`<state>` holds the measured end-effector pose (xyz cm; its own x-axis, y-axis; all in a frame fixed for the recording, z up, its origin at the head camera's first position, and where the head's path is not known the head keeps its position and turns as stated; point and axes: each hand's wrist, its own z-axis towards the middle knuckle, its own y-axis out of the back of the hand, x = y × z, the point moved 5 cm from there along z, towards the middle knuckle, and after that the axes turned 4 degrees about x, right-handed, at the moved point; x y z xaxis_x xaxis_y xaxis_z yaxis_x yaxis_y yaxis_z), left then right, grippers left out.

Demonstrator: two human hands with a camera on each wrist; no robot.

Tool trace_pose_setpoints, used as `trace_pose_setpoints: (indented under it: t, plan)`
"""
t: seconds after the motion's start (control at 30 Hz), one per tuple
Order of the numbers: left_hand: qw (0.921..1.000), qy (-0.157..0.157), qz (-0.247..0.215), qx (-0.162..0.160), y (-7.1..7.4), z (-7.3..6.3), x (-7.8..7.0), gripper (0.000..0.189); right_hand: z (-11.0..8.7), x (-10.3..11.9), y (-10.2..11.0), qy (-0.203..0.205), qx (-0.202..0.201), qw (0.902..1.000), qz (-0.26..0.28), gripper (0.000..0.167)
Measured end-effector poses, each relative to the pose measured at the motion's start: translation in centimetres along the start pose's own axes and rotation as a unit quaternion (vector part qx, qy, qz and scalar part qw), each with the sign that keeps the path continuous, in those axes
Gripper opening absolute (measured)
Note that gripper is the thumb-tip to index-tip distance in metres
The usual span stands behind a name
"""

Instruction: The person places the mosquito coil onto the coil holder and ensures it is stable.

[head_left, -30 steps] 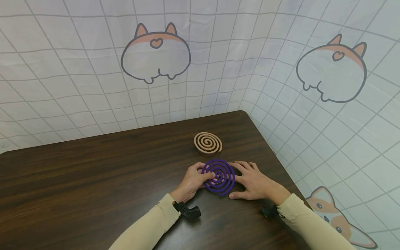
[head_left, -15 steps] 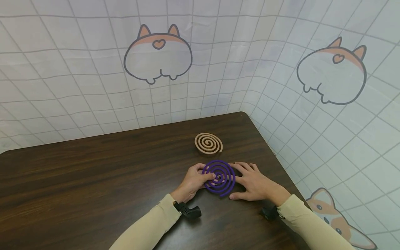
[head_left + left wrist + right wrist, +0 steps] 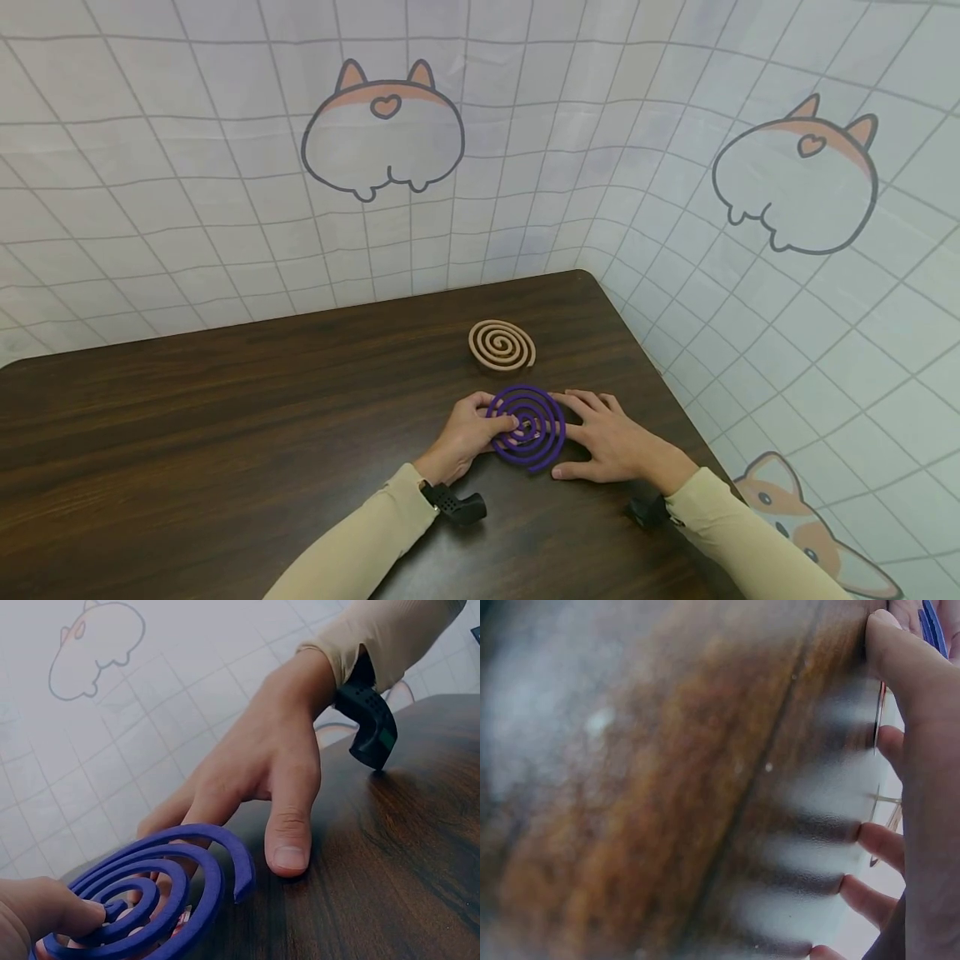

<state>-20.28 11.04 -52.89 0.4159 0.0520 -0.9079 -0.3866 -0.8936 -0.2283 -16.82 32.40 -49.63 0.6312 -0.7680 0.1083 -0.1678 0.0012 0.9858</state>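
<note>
My left hand [image 3: 463, 432] pinches a purple mosquito coil [image 3: 214, 896], its thumb lying on top near the middle of the spiral. The coil is held low over the dark table, slightly tilted. My right hand [image 3: 611, 442] rests beside the coil with its fingers spread and fingertips down on the tabletop. In the left wrist view, part of its fingers is hidden behind the coil. Something small, red and white [image 3: 182, 919] shows under the rings, too covered to identify. Just beyond the hands lies a tan mosquito coil [image 3: 501, 343].
The dark wood table [image 3: 187, 433] stretches far to the left. Its right edge runs close to the right forearm. A white gridded curtain [image 3: 525, 150] with cartoon dogs stands behind the table and along its right side. Each wrist wears a black device [image 3: 457, 507].
The hands and the purple coil hold nearly the same pose. The head view has shifted very slightly, so everything sits a little differently in frame.
</note>
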Motion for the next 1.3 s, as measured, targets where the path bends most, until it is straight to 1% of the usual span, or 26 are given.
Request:
trace_pose_setpoints:
  t: [0.17,0.4,0.8,1.03,1.3]
  plan:
    - [1.0,0.003,0.005,-0.006,0.02,0.02,0.06,0.034,0.0,-0.01,-0.06,-0.002,0.003,1.0,-0.004,0.07]
    - [0.9999,0.007,0.013,-0.007,0.02,0.07,0.03,0.034,0.01,-0.05,-0.09,-0.002,0.004,1.0,-0.005,0.07]
    - [0.9997,0.012,0.02,-0.012,-0.11,-0.25,-0.23,0.034,-0.11,-0.13,-0.21,-0.004,0.004,1.0,-0.006,0.07]
    - [0.9995,0.01,0.029,-0.007,-0.02,-0.44,-0.33,0.037,-0.07,-0.03,-0.03,-0.006,0.009,0.9999,-0.005,0.071]
    - [0.9995,0.007,0.031,0.0,0.23,-0.5,-0.34,0.037,-0.12,0.08,-0.02,-0.003,0.011,0.9999,-0.012,0.072]
